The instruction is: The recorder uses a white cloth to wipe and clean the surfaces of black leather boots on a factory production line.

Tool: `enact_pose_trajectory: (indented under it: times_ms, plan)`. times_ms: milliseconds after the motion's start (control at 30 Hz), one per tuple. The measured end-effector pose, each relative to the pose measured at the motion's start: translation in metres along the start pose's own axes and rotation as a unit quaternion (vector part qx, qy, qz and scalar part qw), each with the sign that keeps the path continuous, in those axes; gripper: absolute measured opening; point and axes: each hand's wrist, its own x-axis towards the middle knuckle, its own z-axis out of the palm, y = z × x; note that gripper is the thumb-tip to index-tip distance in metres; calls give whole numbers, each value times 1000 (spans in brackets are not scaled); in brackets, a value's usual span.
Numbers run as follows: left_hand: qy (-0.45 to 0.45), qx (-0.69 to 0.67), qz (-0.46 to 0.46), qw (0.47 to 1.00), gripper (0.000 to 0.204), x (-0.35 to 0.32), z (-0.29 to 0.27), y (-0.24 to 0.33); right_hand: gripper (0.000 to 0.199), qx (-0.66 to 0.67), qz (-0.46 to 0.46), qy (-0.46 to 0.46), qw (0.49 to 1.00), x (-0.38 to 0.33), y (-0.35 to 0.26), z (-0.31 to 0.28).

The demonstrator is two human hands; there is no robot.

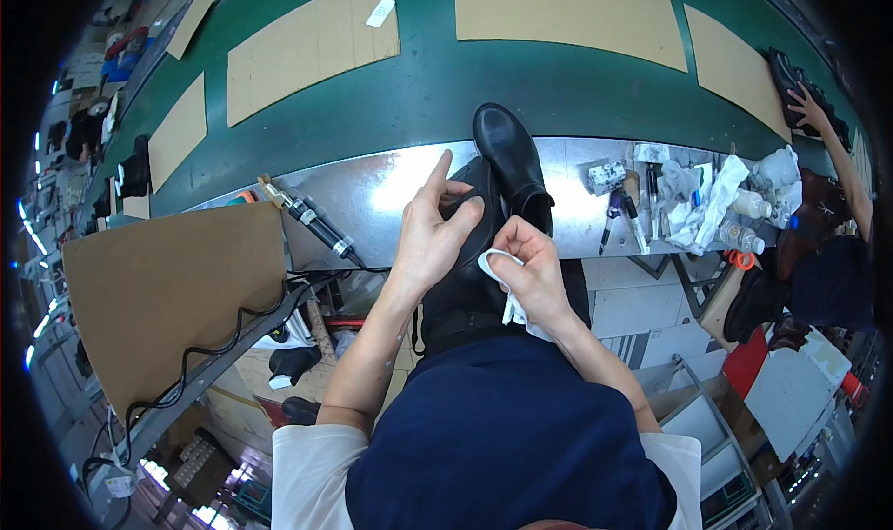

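My left hand (430, 236) grips a black shoe (487, 198), its thumb across the shoe and its index finger stretched out past it. In my right hand (535, 274) a white cloth (514, 310) is pinched and bunched, close to the near end of that shoe. A second black shoe (510, 148), upright and glossy, stands beside the held one, on the metal edge of the bench and partly over the green surface. My fingers and the second shoe hide parts of the held shoe.
Cardboard sheets (569, 13) lie on the green bench (419, 83). A corded tool (316, 225) rests at left, beside a large cardboard panel (177, 297). Pens, crumpled white cloths (721, 195) and bottles (741, 237) crowd the right. Another person's hand (807, 108) touches dark shoes at far right.
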Motion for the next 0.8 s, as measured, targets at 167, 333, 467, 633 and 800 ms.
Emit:
enact_pose_trajectory:
  times_ms: [167,333,467,633,800]
  plan:
    - [-9,-22,-11,1000,67,-3,-1,6,10,123,73,47,989,12,3,-9]
    - [-1,-33,-12,999,68,0,0,6,10,79,21,76,994,8,-7,-14]
    - [2,-9,-9,1000,69,4,5,8,15,-135,-96,0,986,-12,-4,1]
    - [20,37,20,999,69,7,13,-4,17,-267,-93,80,956,-15,-14,18]
    - [22,72,22,997,68,8,12,0,13,-29,18,90,995,-9,-12,6]
